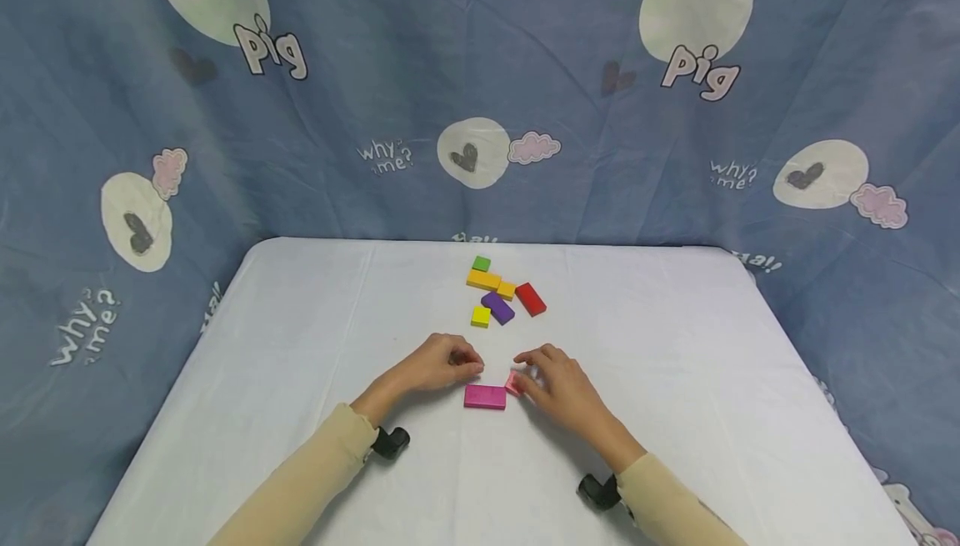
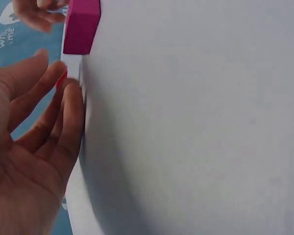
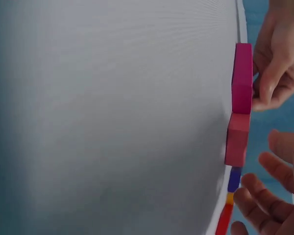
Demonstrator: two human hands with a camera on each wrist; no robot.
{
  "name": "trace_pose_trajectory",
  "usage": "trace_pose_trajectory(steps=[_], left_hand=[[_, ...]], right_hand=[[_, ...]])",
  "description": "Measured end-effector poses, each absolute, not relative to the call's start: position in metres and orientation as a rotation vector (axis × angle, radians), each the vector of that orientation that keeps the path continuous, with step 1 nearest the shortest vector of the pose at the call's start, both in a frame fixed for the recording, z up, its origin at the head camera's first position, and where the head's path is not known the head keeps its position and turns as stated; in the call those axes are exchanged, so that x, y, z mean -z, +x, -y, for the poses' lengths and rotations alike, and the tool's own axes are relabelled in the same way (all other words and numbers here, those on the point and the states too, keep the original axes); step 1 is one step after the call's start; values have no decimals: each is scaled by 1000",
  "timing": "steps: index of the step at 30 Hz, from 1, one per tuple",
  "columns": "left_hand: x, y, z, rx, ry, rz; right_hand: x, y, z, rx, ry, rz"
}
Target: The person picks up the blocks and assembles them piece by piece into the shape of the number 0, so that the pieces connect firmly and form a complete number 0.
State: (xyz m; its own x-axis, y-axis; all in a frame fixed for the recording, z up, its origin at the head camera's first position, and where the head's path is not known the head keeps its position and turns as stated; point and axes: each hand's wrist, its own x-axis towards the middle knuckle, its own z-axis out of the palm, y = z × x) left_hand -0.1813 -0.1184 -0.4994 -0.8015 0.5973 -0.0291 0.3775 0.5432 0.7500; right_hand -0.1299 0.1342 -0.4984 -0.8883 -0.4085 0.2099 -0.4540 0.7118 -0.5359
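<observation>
A magenta rectangular block [image 1: 485, 397] lies flat on the white table near the hands. Against its right end, at a slight angle, sits a small pink block [image 3: 237, 139], partly covered by the right hand in the head view. My left hand [image 1: 442, 363] is just behind the magenta block's left part, its fingers loosely bent around nothing. Beside the pink block is my right hand [image 1: 558, 388], with thumb and fingers spread apart; the right wrist view shows a gap between them and the block.
Farther back on the table [image 1: 360, 296] lie a green block [image 1: 482, 263], a long yellow-orange block [image 1: 483, 280], a small orange block [image 1: 506, 290], a purple block [image 1: 498, 308], a yellow block [image 1: 481, 317] and a red block [image 1: 531, 299]. A blue printed curtain [image 1: 337, 96] hangs behind.
</observation>
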Motion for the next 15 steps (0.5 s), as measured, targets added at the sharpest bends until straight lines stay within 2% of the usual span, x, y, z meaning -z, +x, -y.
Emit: trace_pose_trajectory(steps=[9,15], left_hand=[[503,-195,122,-1154,768,-2664],[504,-200,120,-1045,705,-2786]], right_hand=[[494,-112,-140,-646,996,2810],[493,-105,-138,-580,1058,2839]])
